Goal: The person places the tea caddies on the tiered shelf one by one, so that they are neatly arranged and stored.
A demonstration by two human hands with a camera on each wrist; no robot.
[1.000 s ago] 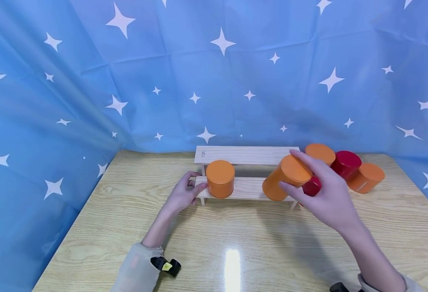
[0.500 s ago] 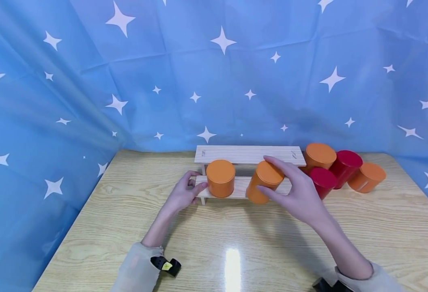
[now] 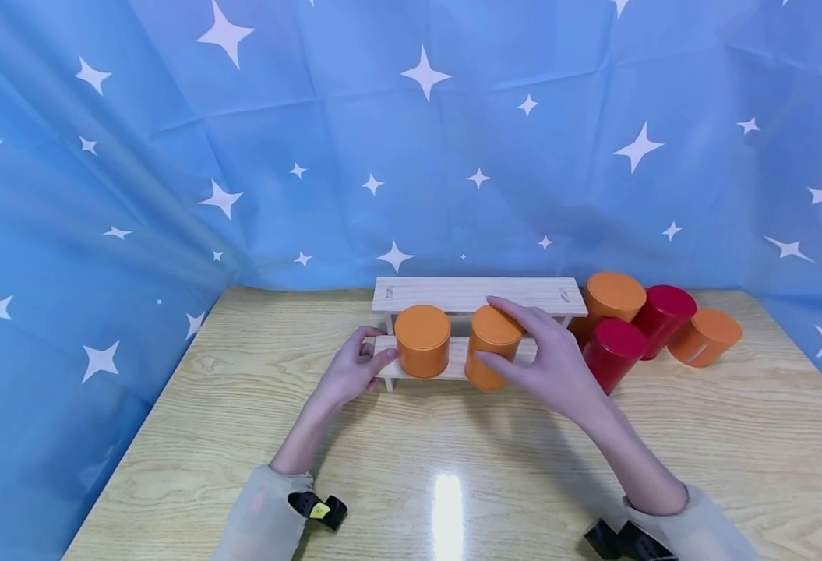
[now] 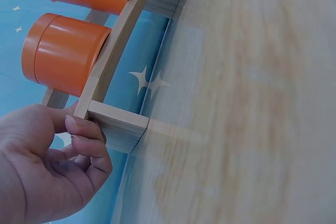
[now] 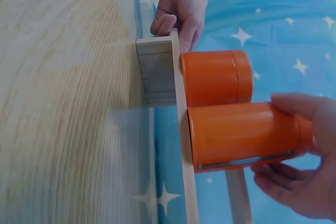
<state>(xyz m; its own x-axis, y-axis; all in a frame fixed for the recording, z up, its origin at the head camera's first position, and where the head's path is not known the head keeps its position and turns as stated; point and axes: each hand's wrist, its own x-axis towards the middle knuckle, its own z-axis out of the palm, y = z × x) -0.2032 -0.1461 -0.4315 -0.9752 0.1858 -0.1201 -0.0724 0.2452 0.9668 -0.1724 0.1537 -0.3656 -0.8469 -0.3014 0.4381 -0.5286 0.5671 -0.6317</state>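
My left hand pinches the left end of the lower board of a two-tier wooden rack, thumb on one side and curled fingers on the other in the left wrist view. A short orange canister stands upright on that board beside the thumb. My right hand grips a taller orange canister near its lid, with thumb and fingers on opposite sides. Its base is at the lower board, a small gap from the short canister in the head view; whether it bears on the board I cannot tell.
Right of the rack, two red canisters and two more orange canisters stand close together on the wood-grain table. A blue star-printed cloth hangs behind and along the sides.
The right hand has carried the taller orange canister leftward along the lower board, from its right end toward the short one, and its tilt has lessened. The left hand keeps its hold on the rack.
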